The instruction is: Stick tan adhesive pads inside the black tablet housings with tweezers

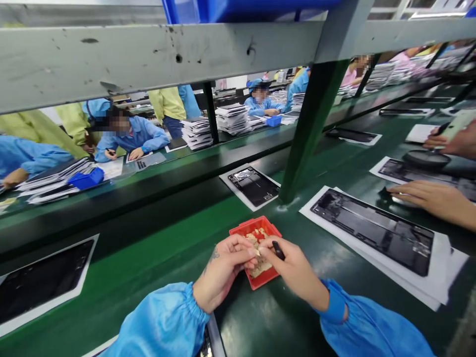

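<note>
My left hand (225, 263) is closed in a pinch on a small pale piece (257, 253), just above a red tray (274, 224). Facing it, my right hand (297, 267) has its thumb and forefinger pressed together close to the same piece. A short black handle (278, 250) sticks up out of my right hand; the tool's other end is hidden. Crumpled tan scraps (263, 267) lie in the tray, partly covered by my hands. Whether my right fingertips also touch the pale piece, I cannot tell.
Black panels on white sheets lie to the right (375, 233), ahead (255, 186) and at left (44, 277). A co-worker's hand (439, 201) reaches in from the right. A green post (308, 129) stands beyond the tray, under a grey beam (148, 54).
</note>
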A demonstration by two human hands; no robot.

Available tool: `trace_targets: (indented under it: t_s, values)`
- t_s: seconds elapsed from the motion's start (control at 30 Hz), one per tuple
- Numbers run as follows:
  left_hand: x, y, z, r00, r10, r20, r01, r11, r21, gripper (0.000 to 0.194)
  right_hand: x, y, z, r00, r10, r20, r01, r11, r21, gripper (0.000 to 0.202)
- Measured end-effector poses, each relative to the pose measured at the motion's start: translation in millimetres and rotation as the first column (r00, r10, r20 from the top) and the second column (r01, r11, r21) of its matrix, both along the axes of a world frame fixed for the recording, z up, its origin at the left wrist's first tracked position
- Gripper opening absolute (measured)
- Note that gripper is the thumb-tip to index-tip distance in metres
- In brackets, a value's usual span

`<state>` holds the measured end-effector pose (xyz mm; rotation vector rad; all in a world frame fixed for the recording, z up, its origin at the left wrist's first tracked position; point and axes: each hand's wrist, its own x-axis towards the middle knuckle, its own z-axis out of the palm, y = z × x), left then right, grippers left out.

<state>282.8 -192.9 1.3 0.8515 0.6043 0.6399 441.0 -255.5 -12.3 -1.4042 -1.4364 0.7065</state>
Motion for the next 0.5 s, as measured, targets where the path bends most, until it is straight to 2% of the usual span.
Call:
trace_targets:
  t_s: [0.27,0.4,0.5]
  values:
    - [7.7,3.3,-2.6,0.999,0.017,-0.033,-0.017,1.0,-0.008,0.022,1.7,2.1,-1.9,1.0,-0.015,0.014,0.015,1.0,0.011,0.023]
    - [8.5,2.8,0.4,0.994,0.065,-0.093,-0.048,0.983,0.177,0.025,2.4,1.8,-4.6,1.0,-0.011,0.025,0.011,1.0,0.001,0.025]
    - [8.1,2.4,2.1,0.988,0.066,-0.138,-0.023,0.957,0.29,0.028,3.9,2.5,-8.0,1.0,-0.006,0.031,0.007,0.999,-0.036,0.027]
